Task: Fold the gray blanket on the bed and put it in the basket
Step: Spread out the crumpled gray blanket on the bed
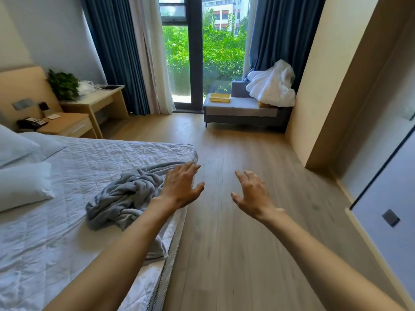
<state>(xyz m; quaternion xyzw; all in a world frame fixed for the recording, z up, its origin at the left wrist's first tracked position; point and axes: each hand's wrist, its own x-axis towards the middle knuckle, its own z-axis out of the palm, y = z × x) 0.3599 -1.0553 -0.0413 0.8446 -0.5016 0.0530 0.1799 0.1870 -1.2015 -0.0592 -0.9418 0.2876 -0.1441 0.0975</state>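
The gray blanket (125,196) lies crumpled in a heap on the bed (67,232), close to the mattress edge nearest the floor (224,243). The left hand (182,187) hangs over the heap's right end with fingers spread, its grip released. I cannot tell whether it touches the cloth, and the forearm covers part of the blanket. The right hand (252,195) is out over the floor, apart from the bed, fingers spread and grip released.

The pale yellow basket (220,97) sits on a gray sofa (240,111) by the window, well apart from the blanket. A white duvet (272,86) heaped beside it hides the sofa's far end.

The telephone (32,123) on the bedside bench (67,126) has keys too small to read. The pillows (22,185) are cut off at the left edge.
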